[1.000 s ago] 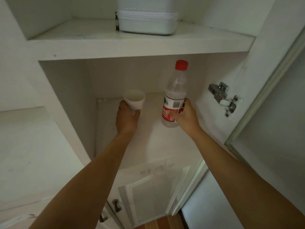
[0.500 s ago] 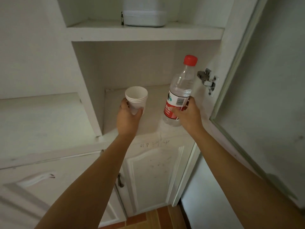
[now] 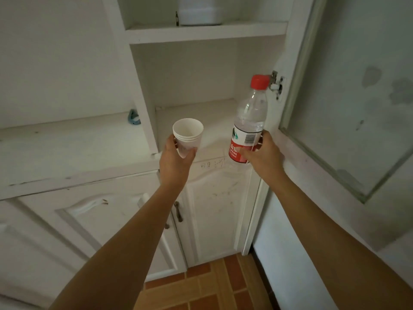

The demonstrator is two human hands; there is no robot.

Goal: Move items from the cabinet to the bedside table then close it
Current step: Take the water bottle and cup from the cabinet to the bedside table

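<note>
Both items have come out of the cabinet (image 3: 201, 70) since a second ago. The left hand (image 3: 173, 163) fingers wrap the cups (image 3: 188, 136) at frame centre; the right hand (image 3: 262, 153) grips the bottle (image 3: 248, 121). Carrying to the bedside table, unseen, likely comes next; the door (image 3: 348, 108) stands open.

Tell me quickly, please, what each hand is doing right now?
Left hand: closed around the stacked paper cups.
Right hand: closed around the water bottle.
</note>
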